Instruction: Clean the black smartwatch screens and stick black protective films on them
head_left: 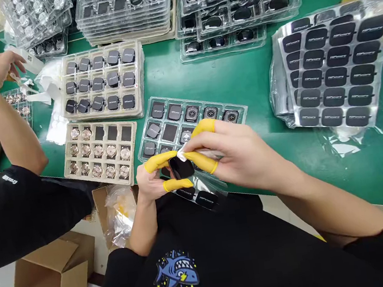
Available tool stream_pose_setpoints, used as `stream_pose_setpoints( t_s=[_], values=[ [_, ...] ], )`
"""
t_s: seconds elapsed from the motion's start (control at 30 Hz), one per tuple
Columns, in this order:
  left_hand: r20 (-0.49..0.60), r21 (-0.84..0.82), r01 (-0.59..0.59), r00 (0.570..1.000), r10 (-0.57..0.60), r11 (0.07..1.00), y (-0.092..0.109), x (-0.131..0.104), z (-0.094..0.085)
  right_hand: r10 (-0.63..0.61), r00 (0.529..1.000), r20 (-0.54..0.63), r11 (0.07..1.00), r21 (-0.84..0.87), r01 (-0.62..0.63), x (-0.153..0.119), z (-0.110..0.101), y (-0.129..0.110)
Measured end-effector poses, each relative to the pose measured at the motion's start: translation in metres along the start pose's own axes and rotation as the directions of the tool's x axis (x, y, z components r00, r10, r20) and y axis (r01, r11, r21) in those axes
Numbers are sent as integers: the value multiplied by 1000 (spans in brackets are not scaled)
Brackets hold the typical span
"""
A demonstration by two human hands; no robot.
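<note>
A: Where is the dark square watch piece [181, 168]?

B: Held up above the bench [321, 164], close to its near edge, over the near side of the clear tray [242, 108].

A: Which hand has it?

B: The left hand [151, 181]. Its yellow-covered fingers [177, 184] grip the piece from the left, one at its far side and one at its near side.

A: And the right hand [237, 151]?

B: It comes in from the right, its fingers pinched on a white wipe [181, 154]. The wipe meets the far edge of the piece, so the piece lies just to the left of those fingers and slightly nearer the bench's near edge. Whether the right thumb touches it too, one cannot tell.

A: Does its long axis matter?

B: Probably little: the outline looks nearly square. The glossy face, turned upward between the hands, seems the better guide to direction.
</note>
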State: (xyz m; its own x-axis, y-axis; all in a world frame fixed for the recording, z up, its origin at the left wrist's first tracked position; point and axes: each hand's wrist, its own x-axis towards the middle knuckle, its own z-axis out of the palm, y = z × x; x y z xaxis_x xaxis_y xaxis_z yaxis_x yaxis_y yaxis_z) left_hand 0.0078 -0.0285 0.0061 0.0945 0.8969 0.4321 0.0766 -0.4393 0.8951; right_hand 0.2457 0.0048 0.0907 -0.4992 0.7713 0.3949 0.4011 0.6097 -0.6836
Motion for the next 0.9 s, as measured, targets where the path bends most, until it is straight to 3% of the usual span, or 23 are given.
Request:
stream_pose_setpoints(
  t_s=[0.1,0.2,0.3,0.4,0.5,0.6,0.9],
  values=[
    [44,62,-77,996,74,995,0,3,-1,-55,998,-21,998,-31,54,2,13,1],
    [44,137,-57,998,51,989,-2,2,-4,-121,993,2,992,-29,121,4,17,-1],
    [-15,134,48,999,-46,990,-5,-4,-7,-181,966,183,982,-22,188,4,3,1],
    [-74,7,85,994,-84,996,-6,-7,-7,-156,930,332,979,-73,190,1,-21,10],
    [-71,-126,66,995,-75,990,-5,-5,-4,-86,974,211,991,-82,106,-1,-33,17],
    [-46,-182,33,998,-42,983,-3,-2,0,-38,997,65,999,-34,40,0,-28,15],
    [-47,-60,71,996,-74,996,-10,-7,-2,-120,993,1,993,-5,120,3,17,8]
  ],
)
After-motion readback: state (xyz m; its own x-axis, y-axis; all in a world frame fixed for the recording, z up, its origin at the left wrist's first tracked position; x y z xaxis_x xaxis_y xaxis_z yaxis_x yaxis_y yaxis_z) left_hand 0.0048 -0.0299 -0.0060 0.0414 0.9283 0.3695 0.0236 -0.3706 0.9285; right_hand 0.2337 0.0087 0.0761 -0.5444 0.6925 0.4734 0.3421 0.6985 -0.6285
